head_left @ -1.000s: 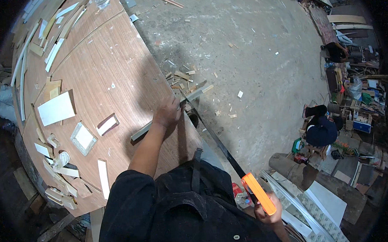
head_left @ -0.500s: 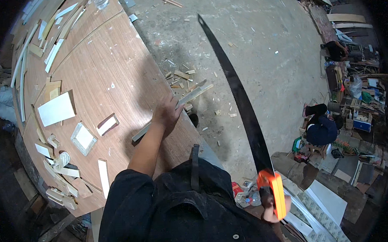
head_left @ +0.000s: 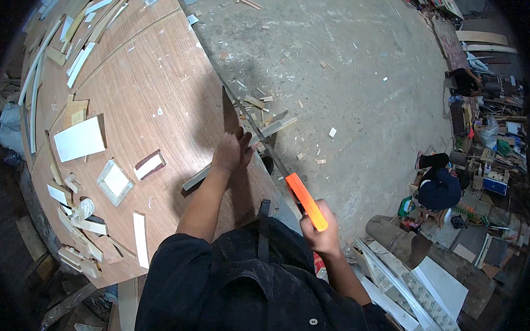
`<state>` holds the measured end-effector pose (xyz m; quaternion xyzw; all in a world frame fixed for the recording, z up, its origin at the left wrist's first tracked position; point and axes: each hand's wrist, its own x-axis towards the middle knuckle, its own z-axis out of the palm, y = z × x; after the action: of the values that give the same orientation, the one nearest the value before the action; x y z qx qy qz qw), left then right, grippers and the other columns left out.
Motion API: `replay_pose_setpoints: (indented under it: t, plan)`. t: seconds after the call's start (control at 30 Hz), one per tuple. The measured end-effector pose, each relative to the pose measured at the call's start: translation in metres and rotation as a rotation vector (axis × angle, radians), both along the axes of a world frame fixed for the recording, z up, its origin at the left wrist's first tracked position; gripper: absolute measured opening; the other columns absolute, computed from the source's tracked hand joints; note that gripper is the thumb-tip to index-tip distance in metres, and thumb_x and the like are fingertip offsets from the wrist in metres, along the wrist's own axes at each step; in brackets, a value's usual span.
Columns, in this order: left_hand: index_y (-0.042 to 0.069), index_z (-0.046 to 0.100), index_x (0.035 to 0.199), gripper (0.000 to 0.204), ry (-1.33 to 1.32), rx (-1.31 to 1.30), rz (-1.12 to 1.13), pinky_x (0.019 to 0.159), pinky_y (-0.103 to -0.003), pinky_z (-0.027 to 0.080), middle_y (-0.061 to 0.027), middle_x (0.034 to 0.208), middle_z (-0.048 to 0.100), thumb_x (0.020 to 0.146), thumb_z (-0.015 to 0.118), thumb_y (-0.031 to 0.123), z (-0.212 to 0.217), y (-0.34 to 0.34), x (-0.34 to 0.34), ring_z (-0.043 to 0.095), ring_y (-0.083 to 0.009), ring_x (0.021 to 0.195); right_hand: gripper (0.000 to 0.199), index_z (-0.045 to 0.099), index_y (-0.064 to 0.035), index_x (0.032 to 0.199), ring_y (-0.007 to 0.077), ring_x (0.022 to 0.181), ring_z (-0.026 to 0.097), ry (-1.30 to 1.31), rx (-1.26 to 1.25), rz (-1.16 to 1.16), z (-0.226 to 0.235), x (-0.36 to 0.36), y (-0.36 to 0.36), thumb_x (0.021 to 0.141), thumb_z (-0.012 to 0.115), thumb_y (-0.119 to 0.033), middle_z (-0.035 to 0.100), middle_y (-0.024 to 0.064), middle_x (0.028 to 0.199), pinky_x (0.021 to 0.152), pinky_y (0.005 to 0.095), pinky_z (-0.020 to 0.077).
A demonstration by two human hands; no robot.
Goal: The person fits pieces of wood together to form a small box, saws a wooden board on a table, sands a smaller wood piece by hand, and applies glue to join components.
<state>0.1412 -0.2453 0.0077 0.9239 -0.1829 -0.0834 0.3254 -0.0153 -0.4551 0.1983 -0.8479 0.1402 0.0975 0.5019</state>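
Swung leftward, the orange-handled saw (head_left: pixel 302 196), clamped in the right hand's (head_left: pixel 322 228) fingers, crosses the strip (head_left: pixel 197 178), which runs near-left to far-right over the table's (head_left: pixel 173 98) edge under the left hand (head_left: pixel 231 151), whose finger grip I cannot tell.

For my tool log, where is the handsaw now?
In the head view, the orange-handled handsaw is near centre in the right hand, its blade crossing the strip at the right edge of the table.

orange-handled saw (head_left: pixel 277 159) across a narrow pale strip (head_left: pixel 197 177)
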Motion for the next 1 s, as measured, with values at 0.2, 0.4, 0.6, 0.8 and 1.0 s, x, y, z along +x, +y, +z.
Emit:
replay_pose_setpoints:
  t: [0.2,0.4,0.6,0.8,1.0]
  plan:
    - [0.002,0.062,0.090,0.024,-0.086,-0.094,0.023,0.076,-0.046,0.049,-0.0169,0.094,0.056,0.086,0.069,0.025,-0.016,0.005,0.002,0.058,-0.0363,0.089,0.017,0.060,-0.0027,0.099,0.0157,0.061,0.062,0.062,-0.008,0.008,-0.013,0.022,0.003,0.082,0.063,-0.005,0.061,0.0096,0.069,0.061,0.0303,0.0499]
    - [0.001,0.059,0.086,0.017,-0.122,-0.021,-0.015,0.077,-0.044,0.049,-0.0156,0.093,0.054,0.080,0.067,0.015,-0.027,0.005,0.002,0.058,-0.0357,0.088,0.016,0.059,-0.0023,0.097,0.0180,0.062,0.063,0.029,-0.043,0.038,-0.017,0.033,0.003,0.082,0.062,-0.003,0.061,0.0103,0.070,0.061,0.0312,0.0499]
    - [0.002,0.058,0.084,0.013,-0.151,0.001,-0.034,0.078,-0.043,0.049,-0.0151,0.094,0.054,0.072,0.063,0.005,-0.027,0.008,0.003,0.057,-0.0361,0.088,0.016,0.058,-0.0024,0.097,0.0190,0.062,0.063,-0.009,-0.053,0.045,-0.022,0.033,0.002,0.081,0.061,-0.003,0.061,0.0119,0.071,0.062,0.0320,0.0501]
    - [0.001,0.058,0.084,0.009,-0.111,0.030,-0.044,0.078,-0.044,0.049,-0.0157,0.094,0.054,0.075,0.059,0.003,-0.023,0.007,0.002,0.058,-0.0363,0.087,0.018,0.057,-0.0046,0.098,0.0340,0.066,0.067,0.087,-0.095,0.085,-0.009,0.043,0.011,0.081,0.063,-0.005,0.062,0.0186,0.074,0.063,0.0383,0.0520]
    - [0.000,0.058,0.085,0.007,-0.146,-0.003,-0.038,0.078,-0.045,0.049,-0.0163,0.095,0.054,0.080,0.055,0.005,-0.031,0.008,0.000,0.058,-0.0372,0.086,0.022,0.057,-0.0098,0.103,0.0465,0.082,0.064,0.121,-0.204,0.136,-0.001,0.053,0.027,0.082,0.064,-0.010,0.065,0.0228,0.083,0.067,0.0501,0.0520]
